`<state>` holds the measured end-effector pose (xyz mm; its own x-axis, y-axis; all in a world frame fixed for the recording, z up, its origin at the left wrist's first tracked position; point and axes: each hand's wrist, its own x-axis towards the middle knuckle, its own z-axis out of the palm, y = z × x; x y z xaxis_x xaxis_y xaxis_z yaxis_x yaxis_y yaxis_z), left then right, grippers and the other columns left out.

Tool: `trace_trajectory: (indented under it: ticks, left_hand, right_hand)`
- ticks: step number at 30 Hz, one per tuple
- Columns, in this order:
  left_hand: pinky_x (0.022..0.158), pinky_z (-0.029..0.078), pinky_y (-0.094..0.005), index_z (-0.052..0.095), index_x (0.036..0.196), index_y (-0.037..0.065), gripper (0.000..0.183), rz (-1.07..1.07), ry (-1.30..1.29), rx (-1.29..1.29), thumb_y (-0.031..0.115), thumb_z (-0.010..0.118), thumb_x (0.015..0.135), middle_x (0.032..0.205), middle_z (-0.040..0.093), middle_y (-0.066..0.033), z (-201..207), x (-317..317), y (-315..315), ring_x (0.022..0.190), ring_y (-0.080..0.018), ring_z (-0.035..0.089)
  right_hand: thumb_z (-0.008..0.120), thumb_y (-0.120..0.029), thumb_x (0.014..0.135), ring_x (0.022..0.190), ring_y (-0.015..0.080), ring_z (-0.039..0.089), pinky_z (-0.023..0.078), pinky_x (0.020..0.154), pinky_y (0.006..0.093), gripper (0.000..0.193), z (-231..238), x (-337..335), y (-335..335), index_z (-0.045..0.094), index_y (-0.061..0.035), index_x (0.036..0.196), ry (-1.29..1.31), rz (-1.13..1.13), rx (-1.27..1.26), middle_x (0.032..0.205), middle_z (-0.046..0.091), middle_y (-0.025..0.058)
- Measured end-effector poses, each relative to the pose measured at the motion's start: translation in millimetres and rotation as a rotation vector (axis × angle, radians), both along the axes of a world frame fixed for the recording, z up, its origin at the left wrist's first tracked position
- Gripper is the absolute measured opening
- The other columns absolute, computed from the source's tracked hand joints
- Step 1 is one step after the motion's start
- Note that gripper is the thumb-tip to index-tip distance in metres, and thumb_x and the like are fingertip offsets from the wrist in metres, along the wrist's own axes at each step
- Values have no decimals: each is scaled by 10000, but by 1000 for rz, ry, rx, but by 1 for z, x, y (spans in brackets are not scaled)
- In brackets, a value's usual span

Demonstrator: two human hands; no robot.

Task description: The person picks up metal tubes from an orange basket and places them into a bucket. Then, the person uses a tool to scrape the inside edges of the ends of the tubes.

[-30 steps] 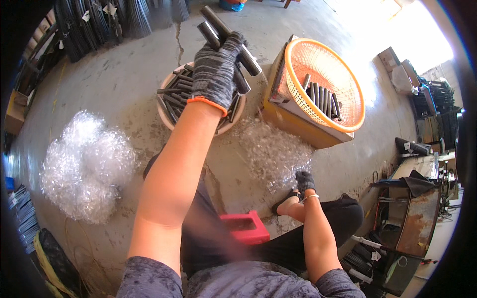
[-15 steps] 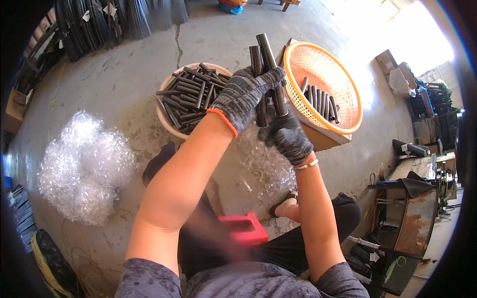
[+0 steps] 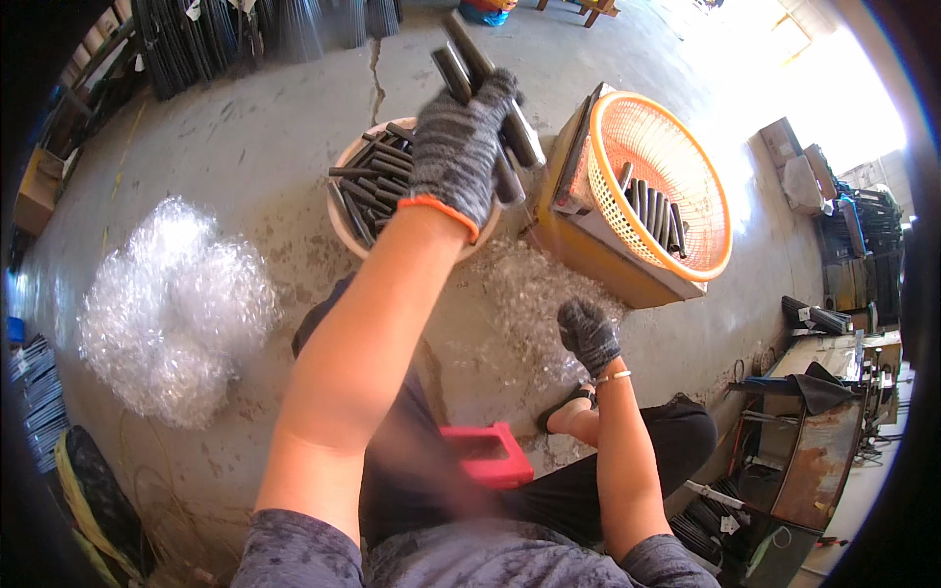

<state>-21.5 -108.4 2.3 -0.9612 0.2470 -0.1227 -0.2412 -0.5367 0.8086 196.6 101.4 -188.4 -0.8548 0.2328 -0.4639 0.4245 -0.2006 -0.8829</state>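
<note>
My left hand, in a grey-and-black knit glove with an orange cuff, is closed round two shiny black tubes. It holds them tilted above the right side of a pale pink basin heaped with short black tubes. My right hand, gloved too, is apart from the tubes, over the floor near loose clear plastic shreds. Its fingers are curled in, and whatever may be inside them is hidden. Right of the tubes, an orange mesh basket holds several black tubes side by side.
The basket leans tilted on a cardboard box. A big heap of clear plastic scraps lies on the left floor. A red plastic stool is between my legs. Long dark rods stand at the back left; a rusty metal bench is at right.
My left hand has carried the two tubes up and left, away from the right hand. My right hand has dropped lower, away from the tubes, and its fingers have curled in.
</note>
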Motion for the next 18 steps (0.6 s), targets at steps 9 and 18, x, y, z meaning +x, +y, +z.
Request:
trace_trajectory:
  ticks: [9, 18]
  left_hand:
    - [609, 504, -322, 598, 940, 22, 255, -86, -160, -22, 244, 681, 844, 802, 608, -63, -19, 11, 19, 706, -168, 571]
    - [617, 548, -304, 617, 1039, 19, 287, -203, 167, -165, 237, 662, 859, 894, 642, -75, -2, 12, -5, 715, -157, 608]
  right_hand:
    - [565, -261, 882, 457, 106, 413, 313, 423, 269, 185, -42, 35, 12, 607, -100, 800, -164, -67, 191, 562, 473, -4]
    - [627, -322, 810, 899, 315, 624, 506, 736, 423, 416, -128, 59, 28, 553, -127, 1170, -507, 367, 389, 1136, 615, 93]
